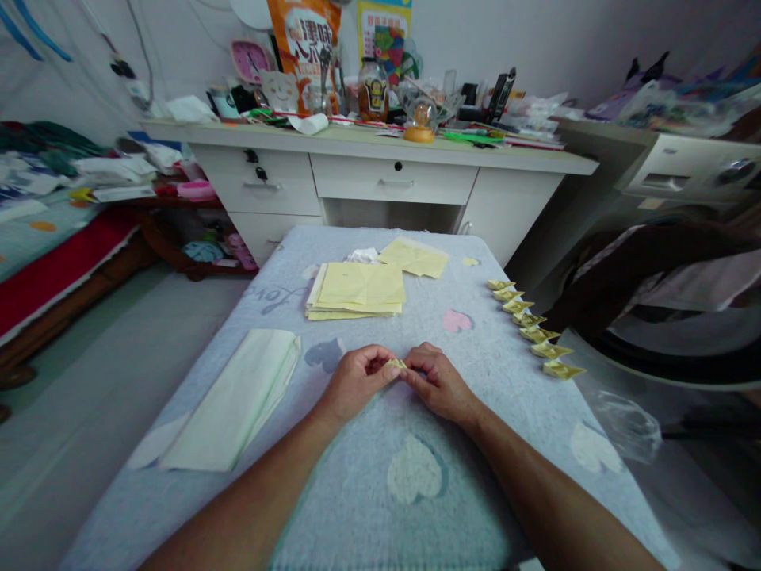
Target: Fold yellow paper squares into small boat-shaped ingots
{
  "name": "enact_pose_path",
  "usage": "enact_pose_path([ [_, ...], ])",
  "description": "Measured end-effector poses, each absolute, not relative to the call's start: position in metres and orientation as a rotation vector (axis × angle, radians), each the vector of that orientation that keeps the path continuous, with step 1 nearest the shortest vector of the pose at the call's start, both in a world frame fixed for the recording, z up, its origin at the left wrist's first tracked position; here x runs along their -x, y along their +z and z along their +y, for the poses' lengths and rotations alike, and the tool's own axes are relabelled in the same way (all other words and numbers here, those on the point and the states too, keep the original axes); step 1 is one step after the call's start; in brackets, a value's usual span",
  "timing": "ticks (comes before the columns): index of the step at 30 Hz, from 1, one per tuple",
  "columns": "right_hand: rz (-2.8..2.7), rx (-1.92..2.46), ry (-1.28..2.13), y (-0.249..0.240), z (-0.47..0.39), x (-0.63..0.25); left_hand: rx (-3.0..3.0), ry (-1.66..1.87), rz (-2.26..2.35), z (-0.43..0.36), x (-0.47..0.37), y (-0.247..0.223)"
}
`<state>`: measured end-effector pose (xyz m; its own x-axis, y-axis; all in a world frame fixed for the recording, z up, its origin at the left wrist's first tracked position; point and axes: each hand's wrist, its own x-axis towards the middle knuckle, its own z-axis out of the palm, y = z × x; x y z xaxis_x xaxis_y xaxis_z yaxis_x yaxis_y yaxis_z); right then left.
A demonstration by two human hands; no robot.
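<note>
A small folded piece of yellow paper is pinched between my two hands above the middle of the cloth-covered table. My left hand grips its left side with thumb and fingers closed. On its right side, my right hand closes thumb and fingers on it too. The fingers hide most of the paper. Just beyond my hands lies a stack of yellow paper sheets, with more loose yellow sheets behind it. Several folded yellow paper boats form a row along the table's right edge.
A folded pale green-white sheet lies at the left of the table. Crumpled white tissue sits behind the stack. A cluttered white desk stands beyond, a washing machine at right, and a bed at left.
</note>
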<state>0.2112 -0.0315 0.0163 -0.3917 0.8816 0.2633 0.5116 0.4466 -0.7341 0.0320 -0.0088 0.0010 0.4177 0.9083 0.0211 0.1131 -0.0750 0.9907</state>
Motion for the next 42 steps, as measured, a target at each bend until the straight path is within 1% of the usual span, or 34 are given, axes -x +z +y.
enact_pose_path([
  [5, -2.088, 1.172, 0.707, 0.014, -0.034, -0.209, -1.557, 0.879, 0.948, -0.009, -0.031, 0.002],
  [10, -2.099, 1.138, 0.758, 0.014, -0.033, -0.208, -1.544, 0.909, 0.948, -0.010, -0.032, 0.004],
  [16, -2.056, 1.126, 0.778, 0.019, -0.032, -0.210, -1.522, 0.848, 0.948, -0.010, -0.032, 0.006],
  [23, -2.028, 1.155, 0.793, 0.021, -0.034, -0.210, -1.711, 0.823, 1.037, -0.007, -0.023, 0.010],
  [31, -1.998, 1.173, 0.773, 0.021, -0.035, -0.209, -1.740, 0.820, 1.057, -0.010, -0.026, 0.013],
  [34, -2.007, 1.169, 0.732, 0.022, -0.035, -0.209, -1.741, 0.813, 1.052, -0.009, -0.028, 0.010],
  [39, -2.053, 1.243, 0.622, 0.018, -0.032, -0.210, -1.798, 0.922, 1.002, -0.008, -0.028, 0.010],
  [42, -2.102, 1.270, 0.568, 0.014, -0.033, -0.210, -1.839, 0.931, 1.008, -0.008, -0.027, 0.011],
])
